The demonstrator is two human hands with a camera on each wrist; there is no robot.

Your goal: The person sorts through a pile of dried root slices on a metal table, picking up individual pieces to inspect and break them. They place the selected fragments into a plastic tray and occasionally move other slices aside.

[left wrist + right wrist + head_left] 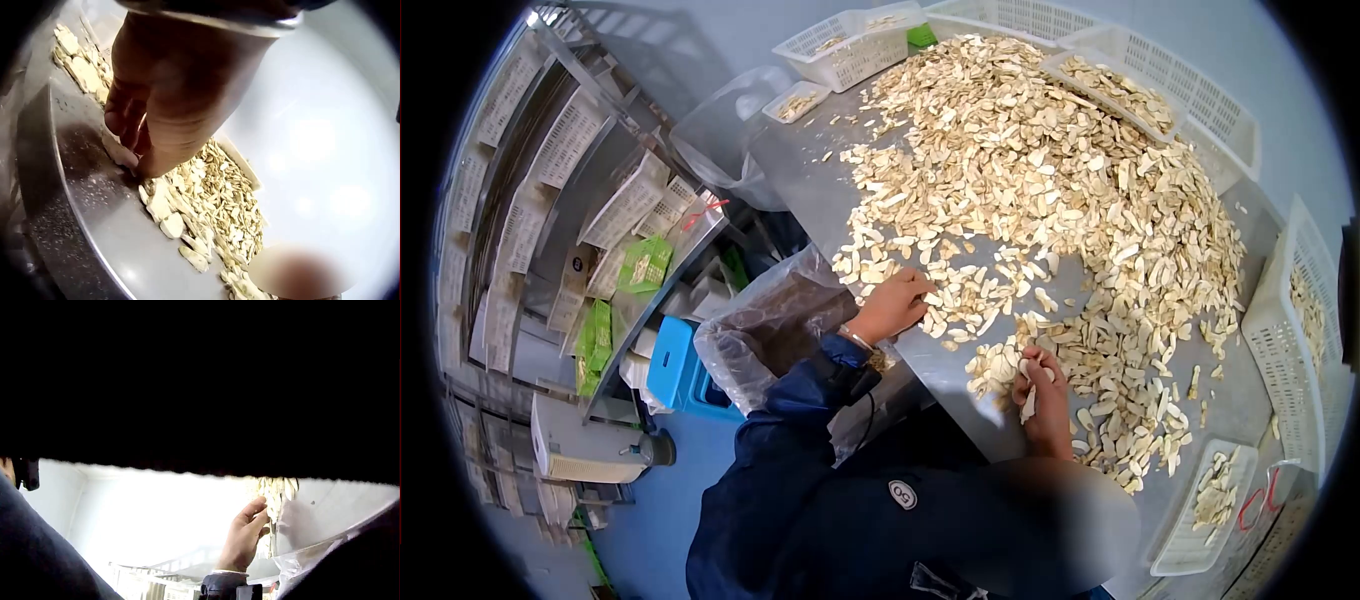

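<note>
A big heap of pale, dried-looking slices (1020, 150) with brownish edges covers much of the metal table (990, 425). My left hand (895, 303) reaches over the table's near edge, with bent fingers down at the border of the spread slices. In the left wrist view, the fingertips of this left hand (178, 94) are low at the metal surface beside loose slices (172, 215); I cannot tell whether they pinch one. Farther right, my right hand (1048, 400) grips a few pale slices (1028, 400) in curled fingers, above a smaller pile. The right wrist view is mostly blocked by dark cloth.
White perforated baskets (855, 55) line the far side, and another basket (1290, 330) stands at the right. A shallow white tray (1205, 510) holds some slices. Below the near edge sits a plastic-lined bin (770, 310), beside a blue container (685, 370). Racks with trays (560, 150) stand left.
</note>
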